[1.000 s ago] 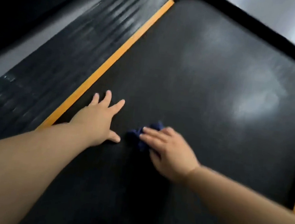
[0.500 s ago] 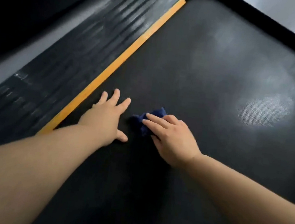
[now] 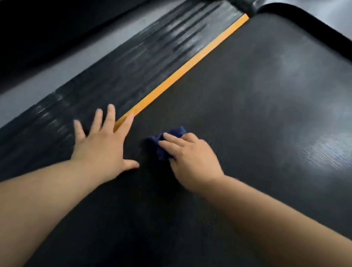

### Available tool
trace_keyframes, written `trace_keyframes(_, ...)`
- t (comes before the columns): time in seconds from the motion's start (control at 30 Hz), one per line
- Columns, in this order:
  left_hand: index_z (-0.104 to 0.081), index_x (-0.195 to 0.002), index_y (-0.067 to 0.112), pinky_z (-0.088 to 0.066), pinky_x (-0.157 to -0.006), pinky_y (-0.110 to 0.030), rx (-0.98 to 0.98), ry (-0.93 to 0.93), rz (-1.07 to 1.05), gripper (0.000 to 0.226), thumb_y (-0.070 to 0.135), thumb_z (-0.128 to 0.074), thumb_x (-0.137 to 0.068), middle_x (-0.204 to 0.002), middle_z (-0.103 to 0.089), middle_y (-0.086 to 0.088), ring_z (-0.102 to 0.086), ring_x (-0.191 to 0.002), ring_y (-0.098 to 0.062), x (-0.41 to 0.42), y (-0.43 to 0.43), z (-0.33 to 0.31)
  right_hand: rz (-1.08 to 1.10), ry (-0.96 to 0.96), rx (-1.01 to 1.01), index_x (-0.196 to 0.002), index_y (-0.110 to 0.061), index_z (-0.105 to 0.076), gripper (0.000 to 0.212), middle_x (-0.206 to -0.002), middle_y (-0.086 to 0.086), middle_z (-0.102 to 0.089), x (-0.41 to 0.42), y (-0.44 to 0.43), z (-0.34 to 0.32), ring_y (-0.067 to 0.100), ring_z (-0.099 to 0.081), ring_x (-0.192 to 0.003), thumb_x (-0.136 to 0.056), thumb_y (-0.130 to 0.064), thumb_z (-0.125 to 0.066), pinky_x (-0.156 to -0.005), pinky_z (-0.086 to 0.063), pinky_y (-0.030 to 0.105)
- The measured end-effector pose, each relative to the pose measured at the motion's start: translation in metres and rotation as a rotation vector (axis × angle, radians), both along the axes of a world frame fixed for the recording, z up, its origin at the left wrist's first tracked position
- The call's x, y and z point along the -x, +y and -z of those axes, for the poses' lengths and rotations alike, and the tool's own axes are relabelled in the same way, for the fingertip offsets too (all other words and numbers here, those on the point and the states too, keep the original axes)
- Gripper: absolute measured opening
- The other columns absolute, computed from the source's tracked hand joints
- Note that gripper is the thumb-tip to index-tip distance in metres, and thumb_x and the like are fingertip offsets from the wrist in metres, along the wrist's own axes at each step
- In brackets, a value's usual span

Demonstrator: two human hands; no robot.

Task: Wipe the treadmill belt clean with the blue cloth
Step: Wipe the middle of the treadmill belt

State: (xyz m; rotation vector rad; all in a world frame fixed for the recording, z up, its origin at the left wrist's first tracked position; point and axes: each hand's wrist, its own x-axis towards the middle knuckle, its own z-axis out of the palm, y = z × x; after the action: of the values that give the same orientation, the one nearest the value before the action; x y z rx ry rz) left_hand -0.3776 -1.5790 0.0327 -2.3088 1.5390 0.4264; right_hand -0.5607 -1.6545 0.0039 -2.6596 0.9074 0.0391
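Observation:
The black textured treadmill belt fills most of the view. A small crumpled dark blue cloth lies on the belt near its left side, mostly covered by my right hand, whose fingers press down on it. My left hand lies flat with fingers spread, straddling the belt's left edge, its fingertips over the orange strip and the ribbed side rail. The two hands are a short gap apart.
An orange strip runs along the belt's left edge, with the ribbed black side rail beside it. Grey floor lies further left. A raised black rim curves round the belt's far end. Light glares on the belt at the right.
Both hands have slid forward along the belt and to the left. My left hand now reaches over the orange strip onto the side rail. The cloth moved forward under my right hand.

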Motion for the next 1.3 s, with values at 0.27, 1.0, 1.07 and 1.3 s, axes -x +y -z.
trace_keyframes(0.27, 0.022, -0.146, 0.027, -0.009, -0.116, -0.055, 0.045, 0.051, -0.015, 0.125, 0.081, -0.055, -0.065, -0.156, 0.024, 0.004, 0.013, -0.146, -0.021, -0.01, 0.005, 0.008, 0.627, 0.073, -0.066, -0.13, -0.021, -0.049, 0.04, -0.144, 0.0, -0.04, -0.003, -0.084, -0.021, 0.031, -0.036, -0.127, -0.09, -0.017, -0.048, -0.1, -0.037, 0.04)
trace_keyframes(1.0, 0.017, -0.148, 0.033, -0.023, -0.113, -0.049, -0.148, 0.206, 0.02, 0.122, 0.049, -0.077, -0.071, -0.154, 0.028, 0.009, 0.013, -0.146, -0.022, -0.026, -0.007, -0.016, 0.146, -0.079, -0.121, -0.128, -0.028, -0.053, 0.046, -0.136, -0.012, -0.047, -0.064, -0.004, -0.015, 0.024, -0.038, -0.12, -0.084, -0.017, -0.048, -0.095, -0.04, 0.04)
trace_keyframes(1.07, 0.016, -0.148, 0.033, -0.025, -0.112, -0.047, -0.171, 0.211, 0.038, 0.121, 0.049, -0.076, -0.072, -0.154, 0.028, 0.008, 0.012, -0.146, -0.02, -0.029, -0.009, -0.02, 0.019, -0.057, -0.119, -0.129, -0.034, -0.052, 0.049, -0.136, -0.014, -0.047, -0.062, -0.012, -0.015, 0.023, -0.04, -0.119, -0.083, -0.018, -0.048, -0.094, -0.041, 0.041)
trace_keyframes(1.3, 0.019, -0.147, 0.033, -0.031, -0.111, -0.045, -0.256, 0.192, 0.085, 0.102, 0.013, -0.062, -0.088, -0.154, 0.029, 0.007, 0.01, -0.146, -0.019, -0.038, -0.014, -0.026, 0.958, -0.117, -0.246, -0.114, -0.036, -0.054, 0.033, -0.136, 0.009, -0.037, -0.017, -0.116, -0.018, 0.037, -0.045, -0.117, -0.084, -0.023, -0.048, -0.095, -0.035, 0.033)
